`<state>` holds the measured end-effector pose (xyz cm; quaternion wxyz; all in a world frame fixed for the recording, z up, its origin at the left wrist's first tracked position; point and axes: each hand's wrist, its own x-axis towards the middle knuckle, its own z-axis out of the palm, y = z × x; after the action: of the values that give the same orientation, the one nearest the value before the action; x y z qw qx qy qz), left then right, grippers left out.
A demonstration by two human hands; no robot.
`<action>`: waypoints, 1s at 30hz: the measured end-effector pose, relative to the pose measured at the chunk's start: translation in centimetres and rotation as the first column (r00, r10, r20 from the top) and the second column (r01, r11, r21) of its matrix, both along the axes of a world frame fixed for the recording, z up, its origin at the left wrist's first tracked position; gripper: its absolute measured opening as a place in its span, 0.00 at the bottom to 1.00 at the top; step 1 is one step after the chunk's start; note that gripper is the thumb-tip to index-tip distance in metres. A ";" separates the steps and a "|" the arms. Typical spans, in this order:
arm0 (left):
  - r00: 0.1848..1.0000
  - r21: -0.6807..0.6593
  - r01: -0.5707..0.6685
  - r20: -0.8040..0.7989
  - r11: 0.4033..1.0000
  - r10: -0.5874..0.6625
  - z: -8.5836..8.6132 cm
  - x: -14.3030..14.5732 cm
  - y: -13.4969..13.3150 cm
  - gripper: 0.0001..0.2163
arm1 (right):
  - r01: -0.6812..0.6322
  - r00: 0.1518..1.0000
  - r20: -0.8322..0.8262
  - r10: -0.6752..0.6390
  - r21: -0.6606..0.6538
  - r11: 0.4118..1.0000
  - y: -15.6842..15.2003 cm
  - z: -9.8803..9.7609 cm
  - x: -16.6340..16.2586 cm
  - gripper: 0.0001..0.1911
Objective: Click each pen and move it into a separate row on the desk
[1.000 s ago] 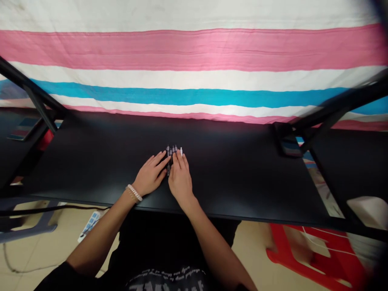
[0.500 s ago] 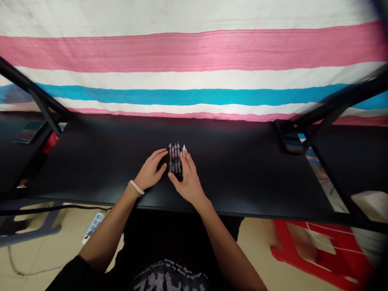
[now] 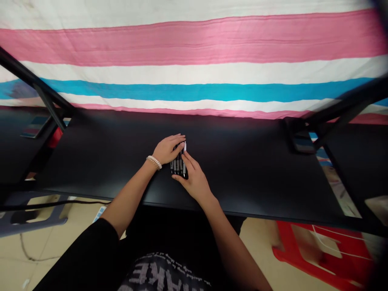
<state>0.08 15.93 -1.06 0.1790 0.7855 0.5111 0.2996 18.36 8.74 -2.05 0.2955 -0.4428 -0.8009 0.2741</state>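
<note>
A tight group of several slim dark pens (image 3: pixel 178 166) lies side by side on the black desk, with a white tip (image 3: pixel 184 146) rising at its far right end. My left hand (image 3: pixel 169 149) lies across the far end of the group, hiding its upper part. My right hand (image 3: pixel 194 178) wraps the group from the near right, with the thumb at its near end and the fingers along its right side. A bead bracelet (image 3: pixel 154 162) circles my left wrist.
The black desk (image 3: pixel 248 169) has dark metal frame bars at both sides. A pink, white and blue striped cloth (image 3: pixel 194 48) hangs behind it. Below the desk are a red plastic stool (image 3: pixel 303 250) and a black cable (image 3: pixel 54 204).
My left hand has moved from the left side of the pens to across their far end. My right hand has turned and closed around them from the near right.
</note>
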 end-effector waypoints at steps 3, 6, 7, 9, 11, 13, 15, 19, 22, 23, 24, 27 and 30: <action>1.000 0.015 -0.002 -0.024 1.000 0.003 0.0 0.1 -0.4 0.17 | 0.019 0.999 -0.030 -0.019 0.006 1.000 0.0 -0.3 0.0 0.42; 0.999 0.024 0.004 -0.035 1.000 -0.003 0.1 0.1 -0.6 0.17 | 0.033 0.998 -0.048 -0.033 -0.002 0.999 0.0 -0.5 -0.1 0.41; 0.999 0.024 0.009 -0.035 1.000 -0.008 0.0 0.0 -0.5 0.16 | 0.034 0.998 -0.054 -0.035 -0.007 0.999 0.1 -0.5 -0.1 0.41; 1.000 0.017 0.015 -0.026 1.000 -0.015 0.0 0.0 -0.4 0.15 | 0.028 0.997 -0.067 -0.029 -0.019 0.999 0.2 -0.5 -0.1 0.42; 1.000 0.006 0.016 -0.015 1.000 -0.016 -0.1 -0.1 -0.3 0.15 | -0.004 0.998 -0.070 0.001 -0.042 0.999 0.3 -0.3 0.2 0.43; 1.000 -0.001 0.018 -0.006 1.000 -0.018 -0.1 -0.1 -0.2 0.15 | -0.053 0.997 -0.067 0.048 -0.073 0.996 0.5 0.0 0.6 0.43; 1.000 -0.002 0.019 0.001 1.000 -0.019 -0.1 -0.2 -0.2 0.14 | -0.090 0.994 -0.064 0.085 -0.095 0.991 0.6 0.3 1.0 0.41; 1.000 -0.006 0.005 0.009 1.000 -0.005 0.0 -0.1 -0.3 0.15 | -0.074 0.995 -0.076 0.067 -0.086 0.994 0.7 0.5 1.2 0.35; 1.000 -0.015 -0.003 0.017 1.000 0.003 0.1 -0.1 -0.3 0.14 | -0.069 0.996 -0.069 0.063 -0.083 0.994 0.6 0.5 0.9 0.34; 1.000 -0.017 -0.004 0.020 1.000 0.005 0.1 -0.1 -0.3 0.14 | -0.074 0.996 -0.062 0.069 -0.084 0.994 0.5 0.5 0.8 0.35; 1.000 -0.018 -0.005 0.022 1.000 0.005 0.1 -0.1 -0.3 0.14 | -0.076 0.996 -0.054 0.072 -0.083 0.994 0.4 0.4 0.8 0.36; 1.000 -0.021 -0.009 0.027 1.000 0.009 0.2 0.0 -0.3 0.15 | -0.047 0.998 -0.038 0.045 -0.059 0.997 0.2 0.2 0.5 0.35; 0.999 -0.015 -0.007 0.033 1.000 0.008 0.2 0.0 -0.4 0.15 | -0.013 0.999 -0.038 0.012 -0.037 0.999 0.1 0.0 0.3 0.33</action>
<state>0.07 15.54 -0.86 0.1921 0.7771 0.5132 0.3095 18.64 8.83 -2.07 0.3007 -0.4378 -0.7927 0.2993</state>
